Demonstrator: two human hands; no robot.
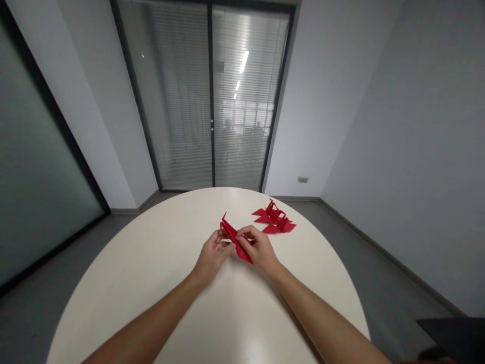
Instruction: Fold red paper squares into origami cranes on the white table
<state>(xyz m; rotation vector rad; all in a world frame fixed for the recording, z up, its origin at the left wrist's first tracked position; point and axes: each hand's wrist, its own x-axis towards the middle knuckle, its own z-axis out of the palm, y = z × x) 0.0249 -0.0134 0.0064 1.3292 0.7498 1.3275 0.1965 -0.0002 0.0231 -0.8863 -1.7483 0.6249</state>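
Observation:
A red folded paper crane point(230, 231) is held between my two hands, above the middle of the round table. My left hand point(215, 251) pinches its left side, with the thumb pointing in toward the paper. On the other side my right hand point(258, 246) grips the body, thumb and fingers closed on the red folds. One thin pointed end sticks up and away from me, and a wide flap hangs below the right hand. Part of the crane is hidden behind my fingers.
Several finished red paper cranes point(275, 220) sit close together on the white round table point(151, 283), beyond my right hand. Behind the table stand glass panels with blinds point(182, 101). A dark object point(454, 333) shows at the lower right.

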